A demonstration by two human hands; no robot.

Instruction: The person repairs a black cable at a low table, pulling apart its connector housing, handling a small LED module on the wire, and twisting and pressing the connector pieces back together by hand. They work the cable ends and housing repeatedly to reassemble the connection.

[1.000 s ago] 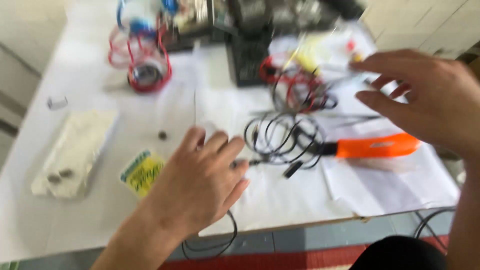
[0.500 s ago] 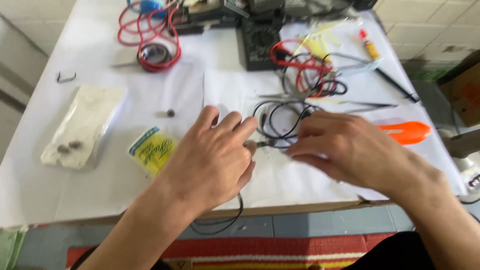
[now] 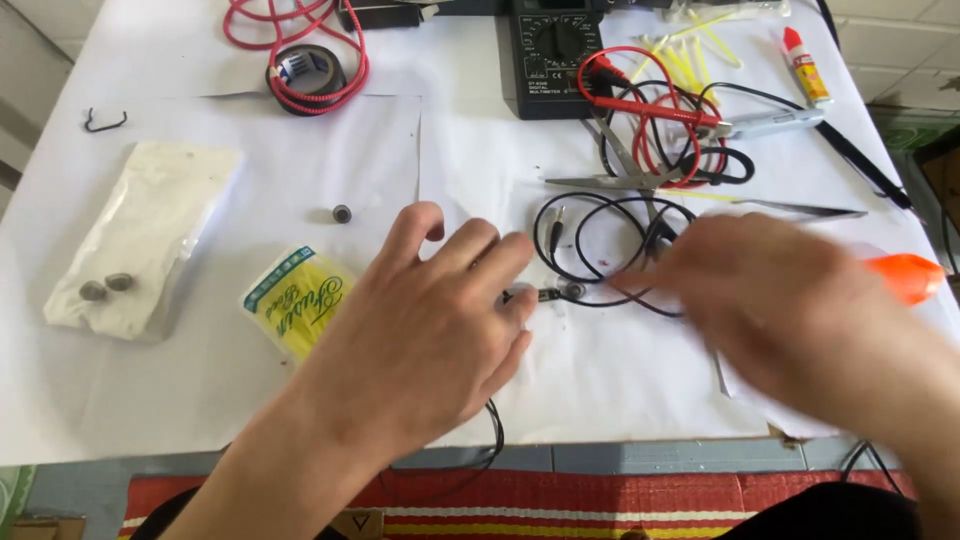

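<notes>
Left hand (image 3: 430, 320) lies flat on the bench (image 3: 200, 400), fingers spread, holding nothing, fingertips by the black cable (image 3: 600, 245) at mid-bench; right hand (image 3: 790, 300) blurs over it, grip unclear; seemingly sorting the cable; next needs a pinch.

both arms come in bare from the lower edge, with no sleeve, watch, ring or glove showing on either. the left hand (image 3: 430, 320), just right of the yellow packet (image 3: 297, 300), shows plainly: a broad back, four long fingers and short, plain nails. the right hand (image 3: 790, 300), farther right of that packet, is smeared by blur, so its fingers and nails cannot be made out. dark clothing shows at the bottom edge, below and right of the packet.
</notes>
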